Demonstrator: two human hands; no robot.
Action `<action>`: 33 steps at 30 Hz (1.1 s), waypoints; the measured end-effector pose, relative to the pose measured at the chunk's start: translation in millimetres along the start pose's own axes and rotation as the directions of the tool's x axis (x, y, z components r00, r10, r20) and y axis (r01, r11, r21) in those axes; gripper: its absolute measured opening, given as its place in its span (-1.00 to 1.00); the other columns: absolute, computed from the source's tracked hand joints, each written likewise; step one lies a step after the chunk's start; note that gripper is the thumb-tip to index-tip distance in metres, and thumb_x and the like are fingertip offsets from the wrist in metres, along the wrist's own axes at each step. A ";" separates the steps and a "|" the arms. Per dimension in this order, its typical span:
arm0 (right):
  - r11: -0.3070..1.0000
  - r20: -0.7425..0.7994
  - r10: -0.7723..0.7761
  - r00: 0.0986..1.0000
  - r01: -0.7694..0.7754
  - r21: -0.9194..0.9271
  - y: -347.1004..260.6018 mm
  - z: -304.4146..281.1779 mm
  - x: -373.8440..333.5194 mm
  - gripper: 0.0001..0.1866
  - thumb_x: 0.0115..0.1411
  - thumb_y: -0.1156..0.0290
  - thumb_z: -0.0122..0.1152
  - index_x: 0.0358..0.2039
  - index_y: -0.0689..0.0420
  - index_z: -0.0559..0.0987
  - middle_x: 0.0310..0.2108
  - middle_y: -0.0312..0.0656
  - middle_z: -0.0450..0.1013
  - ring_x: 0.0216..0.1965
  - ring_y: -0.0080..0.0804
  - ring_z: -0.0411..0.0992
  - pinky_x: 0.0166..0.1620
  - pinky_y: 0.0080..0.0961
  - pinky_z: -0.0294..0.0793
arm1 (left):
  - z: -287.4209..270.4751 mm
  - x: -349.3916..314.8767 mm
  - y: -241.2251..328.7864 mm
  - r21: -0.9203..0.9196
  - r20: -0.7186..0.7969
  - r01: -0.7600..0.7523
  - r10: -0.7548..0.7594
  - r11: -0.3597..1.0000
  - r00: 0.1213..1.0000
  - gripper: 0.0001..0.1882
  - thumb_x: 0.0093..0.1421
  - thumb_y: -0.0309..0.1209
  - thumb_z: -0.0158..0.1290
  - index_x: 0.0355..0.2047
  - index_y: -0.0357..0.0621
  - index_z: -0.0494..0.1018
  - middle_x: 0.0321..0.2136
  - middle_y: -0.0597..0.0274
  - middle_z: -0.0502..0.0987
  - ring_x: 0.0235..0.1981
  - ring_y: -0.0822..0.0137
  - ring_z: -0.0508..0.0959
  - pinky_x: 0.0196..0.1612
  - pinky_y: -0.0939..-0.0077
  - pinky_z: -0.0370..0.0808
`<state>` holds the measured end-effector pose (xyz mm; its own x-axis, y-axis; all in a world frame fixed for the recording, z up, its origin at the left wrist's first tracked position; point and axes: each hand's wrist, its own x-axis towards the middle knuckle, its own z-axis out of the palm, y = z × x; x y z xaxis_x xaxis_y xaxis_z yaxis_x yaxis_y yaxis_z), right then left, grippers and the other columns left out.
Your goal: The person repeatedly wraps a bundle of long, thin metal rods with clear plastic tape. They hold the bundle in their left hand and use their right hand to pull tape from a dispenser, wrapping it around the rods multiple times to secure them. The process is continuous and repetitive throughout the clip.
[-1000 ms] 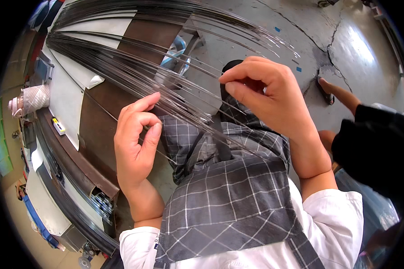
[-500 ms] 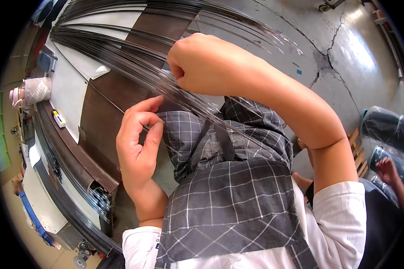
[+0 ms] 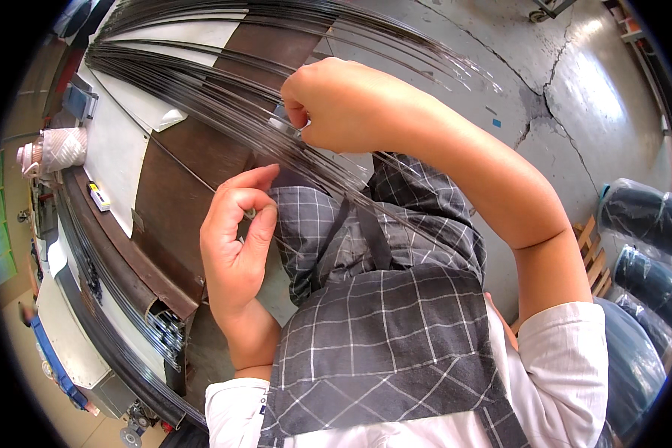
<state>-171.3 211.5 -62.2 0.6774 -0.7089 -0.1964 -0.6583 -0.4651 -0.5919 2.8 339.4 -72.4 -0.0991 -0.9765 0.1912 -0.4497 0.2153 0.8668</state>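
A fan of long, thin black strips (image 3: 194, 97) spreads from the upper left toward my lap. One separate thin strip (image 3: 178, 161) runs down to my left hand (image 3: 237, 239), whose thumb and forefinger are pinched together on it. Above my lap, my right hand (image 3: 325, 104) is closed with curled fingers, right beside the lower bundle of strips. Something pale and glinting shows by its fingertips, but its kind is hidden. My knees under a dark checked apron (image 3: 396, 313) lie below the strip ends.
A brown-covered bench (image 3: 190, 160) with white sheets (image 3: 119, 157) on it stands at the left. A yellow-and-white cutter (image 3: 98, 196) and a wrapped roll (image 3: 63, 149) lie along it. Cracked grey floor (image 3: 455, 45) is beyond; plastic-wrapped dark rolls (image 3: 642, 216) and a wooden pallet (image 3: 593, 257) are at right.
My left hand has shifted slightly right, still pinched. My right hand stays closed, almost in place. Another person's hand at the far right has gone out of view.
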 end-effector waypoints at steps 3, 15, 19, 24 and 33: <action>0.984 0.168 0.099 0.981 -0.121 0.127 -1.7 -9.2 -1.4 -0.85 -0.10 0.49 0.12 -0.46 0.24 0.49 -0.54 -0.10 0.48 -0.52 -0.36 0.49 -0.40 -0.44 0.44 | 0.5 0.5 0.6 -0.003 0.006 -0.003 0.003 1.000 1.000 -0.89 0.10 -0.48 0.03 -0.46 -0.28 0.38 -0.18 0.00 0.48 -0.19 0.23 0.47 -0.06 0.41 0.35; 0.951 0.125 0.122 0.985 -0.153 0.269 4.0 -9.9 -21.0 -0.88 -0.06 0.50 0.09 -0.47 0.27 0.46 -0.55 -0.12 0.47 -0.61 -0.44 0.47 -0.50 -0.50 0.42 | -0.2 -0.6 -1.9 -0.002 0.006 0.011 -0.011 1.000 1.000 -0.90 0.10 -0.49 0.03 -0.47 -0.28 0.37 -0.19 0.02 0.49 -0.20 0.25 0.47 -0.08 0.42 0.35; 0.988 0.109 0.068 0.992 -0.083 0.134 -1.6 -5.6 -21.0 -0.87 -0.08 0.52 0.10 -0.46 0.27 0.48 -0.53 -0.07 0.47 -0.52 -0.28 0.48 -0.42 -0.42 0.43 | 1.7 -0.7 -2.0 -0.010 -0.004 0.025 -0.025 1.000 1.000 -0.88 0.10 -0.47 0.03 -0.47 -0.28 0.37 -0.19 0.02 0.49 -0.21 0.25 0.47 -0.09 0.43 0.35; 0.999 -0.004 0.009 1.000 -0.009 0.037 1.4 2.2 -21.6 -0.85 -0.12 0.54 0.10 -0.45 0.25 0.50 -0.50 -0.05 0.48 -0.40 -0.11 0.45 -0.33 -0.36 0.42 | 0.5 -0.5 -1.8 0.002 0.008 0.012 -0.012 1.000 1.000 -0.87 0.11 -0.46 0.04 -0.47 -0.29 0.37 -0.19 0.02 0.49 -0.20 0.25 0.47 -0.09 0.43 0.35; 0.935 0.006 0.017 1.000 -0.018 0.355 5.9 -16.3 -26.6 -0.83 -0.13 0.50 0.14 -0.47 0.26 0.46 -0.61 -0.20 0.43 -0.56 -0.48 0.38 -0.47 -0.57 0.34 | -5.1 5.6 -4.2 -0.155 -0.022 0.106 -0.111 0.982 0.994 -0.89 0.14 -0.46 0.01 -0.44 -0.27 0.38 -0.14 0.06 0.47 -0.17 0.32 0.44 -0.07 0.47 0.34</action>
<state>-198.6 219.0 -47.8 0.6684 -0.7133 -0.2109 -0.5106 -0.2339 -0.8274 8.7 333.0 -72.6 -0.0292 -0.9942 0.1038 -0.3150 0.1077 0.9429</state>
